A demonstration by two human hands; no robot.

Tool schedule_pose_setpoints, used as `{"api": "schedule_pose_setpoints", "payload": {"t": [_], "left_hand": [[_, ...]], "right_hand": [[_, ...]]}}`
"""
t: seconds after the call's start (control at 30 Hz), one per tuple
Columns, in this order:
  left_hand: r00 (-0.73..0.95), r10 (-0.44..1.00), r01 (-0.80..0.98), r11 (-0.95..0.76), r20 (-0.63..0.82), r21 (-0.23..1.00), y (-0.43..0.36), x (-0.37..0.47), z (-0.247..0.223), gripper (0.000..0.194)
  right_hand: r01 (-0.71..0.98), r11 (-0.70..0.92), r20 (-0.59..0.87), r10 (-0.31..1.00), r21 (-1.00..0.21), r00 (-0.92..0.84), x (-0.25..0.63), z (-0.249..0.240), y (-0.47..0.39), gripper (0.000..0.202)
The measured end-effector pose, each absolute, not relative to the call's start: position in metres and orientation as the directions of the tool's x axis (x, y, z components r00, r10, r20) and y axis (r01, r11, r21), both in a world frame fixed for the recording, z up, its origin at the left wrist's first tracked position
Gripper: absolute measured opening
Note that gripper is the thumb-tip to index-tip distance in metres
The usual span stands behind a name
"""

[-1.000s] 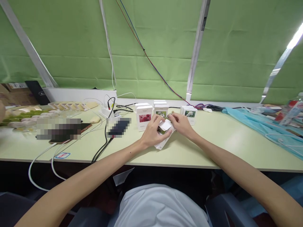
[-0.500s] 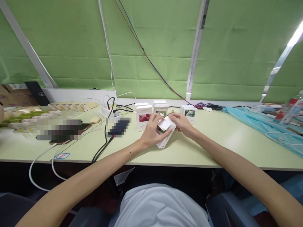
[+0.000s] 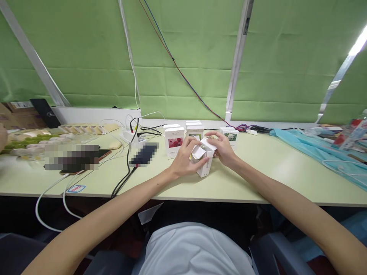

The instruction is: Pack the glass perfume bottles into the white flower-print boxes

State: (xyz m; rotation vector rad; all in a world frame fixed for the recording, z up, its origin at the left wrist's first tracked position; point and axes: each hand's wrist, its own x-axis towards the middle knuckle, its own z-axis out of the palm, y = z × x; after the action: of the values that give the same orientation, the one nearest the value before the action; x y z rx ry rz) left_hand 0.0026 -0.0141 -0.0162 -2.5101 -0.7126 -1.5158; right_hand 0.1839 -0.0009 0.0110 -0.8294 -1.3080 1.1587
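Observation:
Between my two hands a small white cardboard box (image 3: 204, 169) stands slightly tilted over the table, its top flaps folded out. My left hand (image 3: 185, 158) wraps round its left side, with the thumb across the near face. At the upper right edge, by a flap, my right hand (image 3: 221, 148) grips the box with bent fingers. Something gold-coloured shows near the right fingertips, too small to name. Behind stand white boxes with flower pictures: one with red flowers (image 3: 174, 143), one with a green picture (image 3: 194, 126), partly hidden, and one with white flowers (image 3: 231, 136).
To the left lie a dark phone (image 3: 145, 154), a blurred dark device (image 3: 76, 158), cables and a white power strip (image 3: 133, 138). Trays of pale and green pieces (image 3: 37, 143) sit far left. A blue plastic sheet (image 3: 312, 152) and a bottle (image 3: 355, 130) are at the right.
The box has turned more upright and shifted slightly right. Its top has opened wider, with flaps spread apart. My right fingers have moved up and over its edge.

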Motion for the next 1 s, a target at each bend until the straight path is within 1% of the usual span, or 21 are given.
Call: {"api": "schedule_pose_setpoints", "payload": {"t": [0.2,0.53,1.0], "left_hand": [[0.392,0.336,0.463,-0.876,0.857,0.132,-0.0153,0.0031,-0.0155,0.036],[0.378,0.387,0.489,-0.855,0.841,0.174,-0.017,0.0044,-0.0149,0.033],[0.375,0.365,0.484,-0.861,0.852,0.156,-0.0162,0.0049,-0.0159,0.033]], "right_hand": [[-0.155,0.272,0.29,0.952,-0.95,-0.103,0.1836,0.0095,-0.0012,0.031],[-0.144,0.363,0.377,0.922,-0.921,-0.085,0.1849,0.0059,0.0034,0.033],[-0.116,0.364,0.378,0.915,-0.924,-0.141,0.1856,0.0068,0.0031,0.038]]}}
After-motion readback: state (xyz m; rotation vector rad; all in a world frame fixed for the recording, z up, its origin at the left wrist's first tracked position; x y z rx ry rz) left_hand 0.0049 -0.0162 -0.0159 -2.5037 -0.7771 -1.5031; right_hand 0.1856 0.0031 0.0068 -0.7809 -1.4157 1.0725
